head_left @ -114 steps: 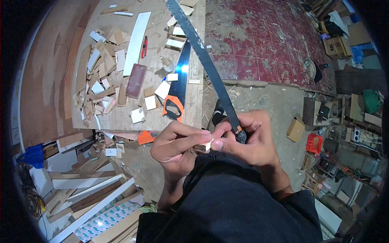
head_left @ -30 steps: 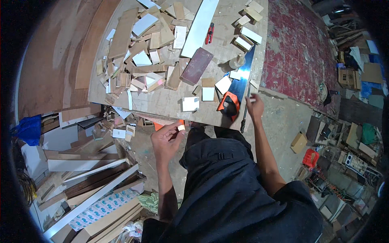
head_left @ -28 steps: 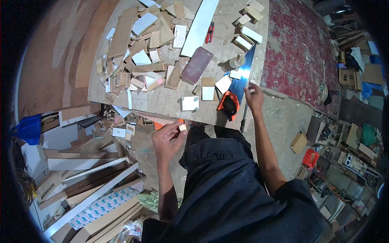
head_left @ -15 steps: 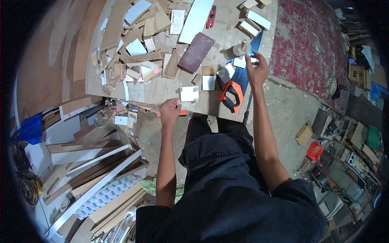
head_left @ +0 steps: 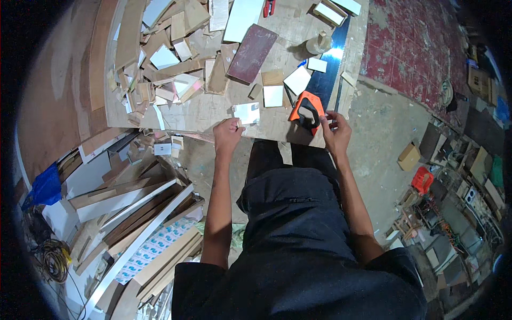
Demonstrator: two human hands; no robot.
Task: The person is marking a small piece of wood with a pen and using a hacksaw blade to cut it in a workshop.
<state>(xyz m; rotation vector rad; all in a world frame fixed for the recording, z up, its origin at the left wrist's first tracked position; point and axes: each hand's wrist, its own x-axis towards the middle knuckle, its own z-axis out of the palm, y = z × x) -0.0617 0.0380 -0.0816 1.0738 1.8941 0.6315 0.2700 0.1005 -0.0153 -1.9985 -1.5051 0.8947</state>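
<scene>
Moved: right hand (head_left: 336, 132), down from the small blocks to the saw (head_left: 323, 80).
Right hand: fingers curled beside the orange handle (head_left: 311, 99); grip unclear.
Left hand (head_left: 228, 136): bunched at white block's (head_left: 247, 113) near edge; hold unclear.
Saw: on surface (head_left: 197, 118), beyond right hand.

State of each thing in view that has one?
Saw, flat on the table
Left hand, fingers curled, hold unclear
Right hand, fingers bent by the saw, hold unclear
Brown block, lying flat
Offcuts, heaped loose
Red tool, partly out of frame
Cable, coiled
</scene>
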